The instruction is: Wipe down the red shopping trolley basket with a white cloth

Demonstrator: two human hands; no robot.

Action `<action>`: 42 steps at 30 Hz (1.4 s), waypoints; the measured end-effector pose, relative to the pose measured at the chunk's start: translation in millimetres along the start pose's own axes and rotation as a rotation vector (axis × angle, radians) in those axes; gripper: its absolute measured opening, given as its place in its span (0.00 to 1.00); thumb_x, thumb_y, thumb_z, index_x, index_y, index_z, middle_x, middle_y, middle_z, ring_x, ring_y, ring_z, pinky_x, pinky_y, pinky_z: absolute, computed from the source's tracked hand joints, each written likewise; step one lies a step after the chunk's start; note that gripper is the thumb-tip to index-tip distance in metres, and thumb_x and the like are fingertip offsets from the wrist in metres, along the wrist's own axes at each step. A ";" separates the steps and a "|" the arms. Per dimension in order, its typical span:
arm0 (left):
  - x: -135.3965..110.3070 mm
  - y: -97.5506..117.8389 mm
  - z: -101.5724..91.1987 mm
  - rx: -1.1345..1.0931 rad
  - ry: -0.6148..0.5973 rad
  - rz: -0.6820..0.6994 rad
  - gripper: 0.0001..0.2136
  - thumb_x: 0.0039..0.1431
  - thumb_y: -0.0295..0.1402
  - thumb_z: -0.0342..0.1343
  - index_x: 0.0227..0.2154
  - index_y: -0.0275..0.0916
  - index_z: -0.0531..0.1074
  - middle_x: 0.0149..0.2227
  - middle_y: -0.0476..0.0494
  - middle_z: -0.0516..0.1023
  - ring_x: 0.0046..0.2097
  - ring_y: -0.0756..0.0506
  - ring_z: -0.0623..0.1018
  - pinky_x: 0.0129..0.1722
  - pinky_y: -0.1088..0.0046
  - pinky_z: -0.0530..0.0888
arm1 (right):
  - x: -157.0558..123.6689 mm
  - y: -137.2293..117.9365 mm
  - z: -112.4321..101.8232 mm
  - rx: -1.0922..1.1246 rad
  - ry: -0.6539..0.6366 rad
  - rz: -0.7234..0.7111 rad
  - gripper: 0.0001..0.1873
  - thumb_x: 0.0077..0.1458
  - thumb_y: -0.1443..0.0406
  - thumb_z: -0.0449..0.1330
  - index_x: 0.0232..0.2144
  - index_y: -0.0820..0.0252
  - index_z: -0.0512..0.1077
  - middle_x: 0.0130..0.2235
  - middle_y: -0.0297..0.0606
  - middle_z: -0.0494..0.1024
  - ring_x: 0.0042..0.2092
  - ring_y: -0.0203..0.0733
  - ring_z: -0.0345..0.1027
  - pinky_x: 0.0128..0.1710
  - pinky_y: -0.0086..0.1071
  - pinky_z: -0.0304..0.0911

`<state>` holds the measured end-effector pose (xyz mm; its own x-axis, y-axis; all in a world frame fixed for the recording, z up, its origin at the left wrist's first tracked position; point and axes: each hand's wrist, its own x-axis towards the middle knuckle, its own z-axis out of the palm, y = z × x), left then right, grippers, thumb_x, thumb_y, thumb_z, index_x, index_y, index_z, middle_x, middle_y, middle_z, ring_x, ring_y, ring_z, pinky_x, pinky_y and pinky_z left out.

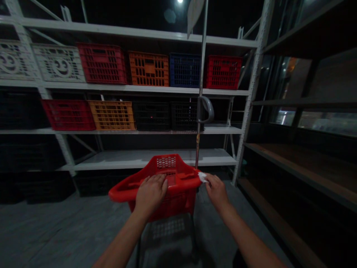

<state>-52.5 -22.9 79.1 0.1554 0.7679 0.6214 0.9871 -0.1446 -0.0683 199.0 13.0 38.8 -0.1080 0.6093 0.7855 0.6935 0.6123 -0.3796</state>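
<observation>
A red plastic basket [126,190] with a wide flared rim sits in front of me, on top of a grey wire or plastic frame [169,232]. My left hand [150,193] lies over the near rim, fingers curled on the plastic. My right hand [216,192] is at the basket's right corner, pinching a crumpled white cloth or tissue [203,177] against the rim. The basket's inside is mostly hidden by its rim and my left hand.
A metal pole with a grey loop handle [205,109] rises just behind the basket. White metal shelving [156,159] ahead holds red, orange, blue and black crates. Dark shelves with wooden boards [304,167] stand at right. The floor is grey concrete.
</observation>
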 end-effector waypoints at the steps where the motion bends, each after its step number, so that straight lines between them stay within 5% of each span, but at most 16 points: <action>1: 0.5 1.9 -0.2 0.000 -0.002 0.004 0.19 0.59 0.39 0.38 0.44 0.40 0.69 0.46 0.43 0.74 0.47 0.43 0.72 0.49 0.63 0.64 | -1.1 -3.3 2.6 0.022 0.059 0.060 0.15 0.47 0.74 0.50 0.38 0.61 0.69 0.39 0.41 0.74 0.39 0.42 0.66 0.41 0.35 0.62; 4: 1.1 6.8 -1.2 0.000 -0.009 0.019 0.19 0.59 0.39 0.38 0.44 0.39 0.70 0.45 0.43 0.74 0.46 0.44 0.72 0.49 0.63 0.65 | -4.1 -20.3 9.0 0.113 0.192 0.196 0.17 0.48 0.70 0.52 0.43 0.62 0.67 0.39 0.43 0.71 0.37 0.40 0.66 0.36 0.31 0.64; 6: 1.2 8.3 -1.4 0.002 -0.006 0.019 0.19 0.59 0.39 0.37 0.44 0.39 0.69 0.45 0.43 0.74 0.46 0.44 0.72 0.49 0.63 0.64 | -4.4 -30.0 8.8 0.167 0.172 0.195 0.18 0.48 0.68 0.54 0.44 0.62 0.68 0.40 0.43 0.71 0.39 0.40 0.66 0.38 0.31 0.64; 12: 2.1 7.3 0.4 -0.008 0.004 0.019 0.18 0.58 0.39 0.38 0.45 0.41 0.69 0.45 0.45 0.74 0.46 0.44 0.72 0.49 0.64 0.64 | 18.2 -36.4 -5.0 0.175 -0.195 0.129 0.16 0.51 0.70 0.50 0.41 0.61 0.73 0.43 0.41 0.74 0.44 0.39 0.67 0.46 0.29 0.59; 17: 3.1 11.8 1.8 0.008 0.023 -0.004 0.18 0.58 0.38 0.38 0.44 0.40 0.70 0.45 0.44 0.74 0.46 0.43 0.72 0.49 0.64 0.63 | 71.7 -52.8 16.4 -0.093 -0.628 0.073 0.12 0.45 0.72 0.54 0.30 0.62 0.76 0.32 0.41 0.78 0.34 0.39 0.70 0.34 0.27 0.59; 20: 3.0 13.4 0.8 0.008 0.033 -0.010 0.18 0.58 0.37 0.38 0.44 0.39 0.70 0.45 0.43 0.74 0.47 0.43 0.72 0.49 0.64 0.63 | 92.9 -58.5 30.6 -0.121 -0.734 0.017 0.11 0.43 0.72 0.56 0.29 0.61 0.77 0.30 0.39 0.78 0.31 0.38 0.69 0.29 0.25 0.57; 24: 1.5 12.4 -1.9 -0.013 0.020 -0.030 0.18 0.58 0.36 0.38 0.44 0.39 0.70 0.45 0.43 0.74 0.46 0.43 0.72 0.48 0.64 0.64 | 95.9 -37.6 18.6 -0.115 -0.795 -0.048 0.11 0.40 0.74 0.57 0.25 0.57 0.77 0.26 0.33 0.78 0.28 0.35 0.68 0.26 0.23 0.55; 29: 0.6 15.3 -0.5 -0.051 0.039 -0.043 0.18 0.57 0.36 0.39 0.44 0.40 0.70 0.45 0.43 0.74 0.47 0.44 0.72 0.48 0.64 0.64 | 87.4 -3.5 -2.9 -0.204 -0.710 -0.065 0.11 0.43 0.74 0.55 0.24 0.58 0.76 0.26 0.36 0.77 0.29 0.37 0.68 0.27 0.25 0.56; 34: 3.6 19.9 2.4 -0.038 0.052 -0.044 0.18 0.57 0.36 0.39 0.43 0.40 0.70 0.45 0.42 0.74 0.46 0.44 0.72 0.48 0.63 0.64 | 78.3 1.9 -3.3 -0.304 -0.529 -0.044 0.10 0.49 0.70 0.53 0.26 0.63 0.75 0.32 0.45 0.75 0.35 0.41 0.67 0.33 0.29 0.57; 38: 3.7 21.9 3.8 -0.027 0.057 -0.041 0.18 0.58 0.35 0.38 0.43 0.40 0.69 0.45 0.43 0.74 0.46 0.43 0.72 0.48 0.62 0.64 | 58.3 -15.2 -2.6 -0.258 -0.406 0.021 0.10 0.53 0.67 0.51 0.28 0.62 0.73 0.31 0.41 0.73 0.32 0.38 0.66 0.33 0.28 0.58; 42: 3.2 25.3 4.2 -0.034 0.067 -0.038 0.18 0.57 0.35 0.38 0.43 0.40 0.70 0.44 0.42 0.75 0.45 0.43 0.72 0.48 0.62 0.63 | 24.8 -60.8 20.2 -0.038 -0.161 0.040 0.11 0.54 0.70 0.48 0.31 0.60 0.71 0.33 0.40 0.72 0.36 0.39 0.65 0.38 0.29 0.60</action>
<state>-27.0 -21.5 76.1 0.1137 0.7299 0.6740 0.9903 -0.1381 -0.0175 139.7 1.0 71.5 -0.1901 0.7075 0.6807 0.7255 0.5684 -0.3882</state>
